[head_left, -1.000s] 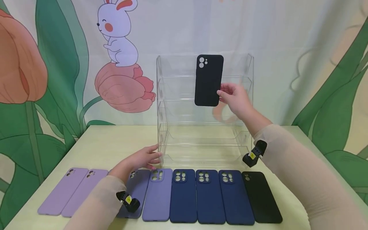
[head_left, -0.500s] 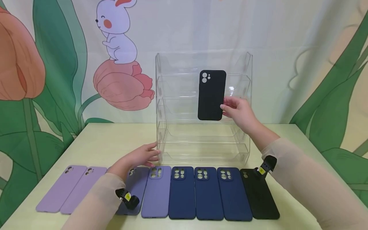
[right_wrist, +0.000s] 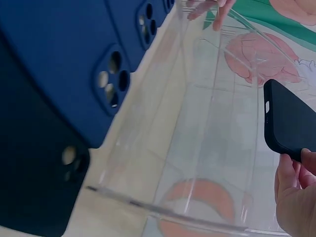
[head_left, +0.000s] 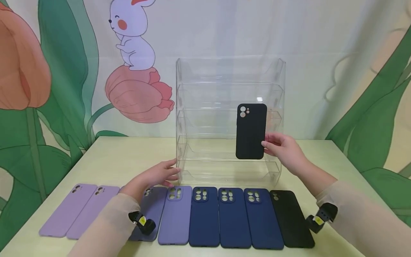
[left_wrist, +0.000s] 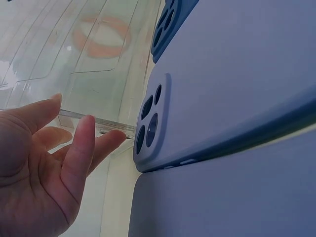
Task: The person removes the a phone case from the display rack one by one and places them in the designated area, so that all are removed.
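My right hand (head_left: pixel 282 151) pinches a black phone case (head_left: pixel 251 131) by its lower right edge and holds it upright in front of the clear acrylic tiered rack (head_left: pixel 278 73), level with the lower shelves. In the right wrist view the black case (right_wrist: pixel 290 121) shows at the right edge above my fingers (right_wrist: pixel 289 182). My left hand (head_left: pixel 157 175) rests open at the rack's lower left corner, fingers straight against the clear wall (left_wrist: pixel 94 89). A row of phone cases lies along the table's front: two lilac (head_left: pixel 80 210), two periwinkle (head_left: pixel 174 214), three navy (head_left: pixel 232 217), one black (head_left: pixel 290 218).
The pale table (head_left: pixel 128 157) runs back to a wall cloth printed with a rabbit (head_left: pixel 133 35), tulips and green leaves. The rack's shelves hold nothing. Small black-and-yellow cameras sit on both wrists (head_left: pixel 142 223).
My right hand has carried the black case down and to the right, from the rack's top shelves to its lower ones. The left hand has stayed at the rack's corner.
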Demonstrator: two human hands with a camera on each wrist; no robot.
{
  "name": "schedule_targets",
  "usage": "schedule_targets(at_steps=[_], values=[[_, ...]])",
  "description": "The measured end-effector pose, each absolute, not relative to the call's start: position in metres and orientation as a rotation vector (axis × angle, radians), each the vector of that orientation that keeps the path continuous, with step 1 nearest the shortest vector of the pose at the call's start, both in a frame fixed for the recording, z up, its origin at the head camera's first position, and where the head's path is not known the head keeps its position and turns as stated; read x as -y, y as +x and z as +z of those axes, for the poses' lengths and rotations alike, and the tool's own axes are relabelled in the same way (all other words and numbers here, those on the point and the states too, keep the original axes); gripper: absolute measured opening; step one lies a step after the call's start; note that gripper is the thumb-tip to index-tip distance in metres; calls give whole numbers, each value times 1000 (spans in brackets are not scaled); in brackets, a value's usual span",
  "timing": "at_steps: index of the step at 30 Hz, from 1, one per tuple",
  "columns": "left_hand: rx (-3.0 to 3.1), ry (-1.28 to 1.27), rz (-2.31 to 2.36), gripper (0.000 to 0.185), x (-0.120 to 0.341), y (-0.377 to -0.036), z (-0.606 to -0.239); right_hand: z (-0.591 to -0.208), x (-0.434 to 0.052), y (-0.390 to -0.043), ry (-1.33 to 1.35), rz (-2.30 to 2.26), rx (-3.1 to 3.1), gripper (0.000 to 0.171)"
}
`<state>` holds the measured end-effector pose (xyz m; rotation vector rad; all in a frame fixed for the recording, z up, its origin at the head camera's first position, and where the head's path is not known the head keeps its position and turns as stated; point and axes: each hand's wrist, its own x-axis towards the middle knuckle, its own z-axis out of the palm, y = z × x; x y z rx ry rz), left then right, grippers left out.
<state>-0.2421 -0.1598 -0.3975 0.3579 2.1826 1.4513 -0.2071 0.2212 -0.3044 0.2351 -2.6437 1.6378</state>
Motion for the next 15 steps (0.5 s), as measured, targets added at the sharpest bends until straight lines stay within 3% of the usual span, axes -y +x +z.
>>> schedule_targets(at_steps=[15], values=[[-2195, 366, 1435, 60, 160, -242, -394, -324, -266, -168, 210, 1611, 2707, 54]])
